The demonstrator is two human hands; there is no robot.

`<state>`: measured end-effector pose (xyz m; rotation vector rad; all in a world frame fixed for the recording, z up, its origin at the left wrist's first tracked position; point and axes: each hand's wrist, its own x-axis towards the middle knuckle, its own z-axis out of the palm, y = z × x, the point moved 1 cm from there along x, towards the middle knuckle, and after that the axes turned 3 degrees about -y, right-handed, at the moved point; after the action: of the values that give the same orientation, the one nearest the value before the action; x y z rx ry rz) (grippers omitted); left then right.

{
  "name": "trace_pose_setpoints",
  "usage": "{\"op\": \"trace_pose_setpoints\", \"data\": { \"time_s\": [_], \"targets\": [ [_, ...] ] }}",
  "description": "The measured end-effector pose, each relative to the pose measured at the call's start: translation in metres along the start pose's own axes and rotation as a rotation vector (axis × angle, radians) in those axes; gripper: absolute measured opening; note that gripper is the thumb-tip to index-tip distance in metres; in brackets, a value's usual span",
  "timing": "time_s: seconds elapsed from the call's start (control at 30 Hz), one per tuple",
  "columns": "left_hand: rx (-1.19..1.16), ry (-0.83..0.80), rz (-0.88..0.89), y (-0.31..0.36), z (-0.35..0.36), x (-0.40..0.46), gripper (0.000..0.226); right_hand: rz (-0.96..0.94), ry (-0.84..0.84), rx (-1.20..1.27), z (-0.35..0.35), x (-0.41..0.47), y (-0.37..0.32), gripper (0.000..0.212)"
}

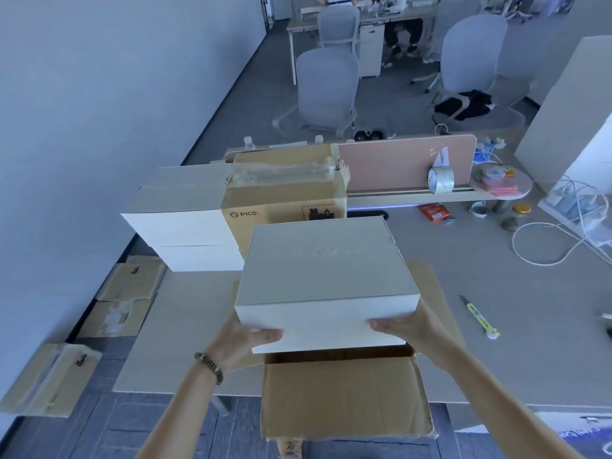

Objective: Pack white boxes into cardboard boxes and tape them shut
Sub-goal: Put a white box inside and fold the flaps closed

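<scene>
I hold a white box (pixel 326 279) flat in the air above an open cardboard box (pixel 344 392) at the table's near edge. My left hand (pixel 246 339) grips its near left corner, thumb on the front face. My right hand (pixel 409 329) grips the near right corner the same way. The open carton's front flap hangs down toward me; its inside is hidden by the white box. Behind, a taped cardboard box (pixel 288 187) marked PICO stands on the table. Two stacked white boxes (pixel 178 226) sit to its left. A tape roll (pixel 441 181) rests on the divider ledge.
A yellow utility knife (pixel 480 318) lies on the table (pixel 516 293) to the right, with white cables (pixel 543 240) and small items beyond. A pink divider (pixel 407 164) runs along the back. Flattened cartons (pixel 126 296) lie on the floor at left. Office chairs (pixel 326 84) stand behind.
</scene>
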<state>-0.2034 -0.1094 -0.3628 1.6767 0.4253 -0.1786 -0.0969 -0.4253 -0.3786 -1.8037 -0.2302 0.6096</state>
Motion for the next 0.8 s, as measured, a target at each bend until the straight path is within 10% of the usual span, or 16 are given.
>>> {"op": "trace_pose_setpoints", "data": {
  "time_s": [0.8],
  "targets": [
    [0.077,-0.088,-0.082,-0.039,0.014,0.032,0.053,0.115,0.009,-0.058,-0.013,0.016,0.045,0.09]
  ]
}}
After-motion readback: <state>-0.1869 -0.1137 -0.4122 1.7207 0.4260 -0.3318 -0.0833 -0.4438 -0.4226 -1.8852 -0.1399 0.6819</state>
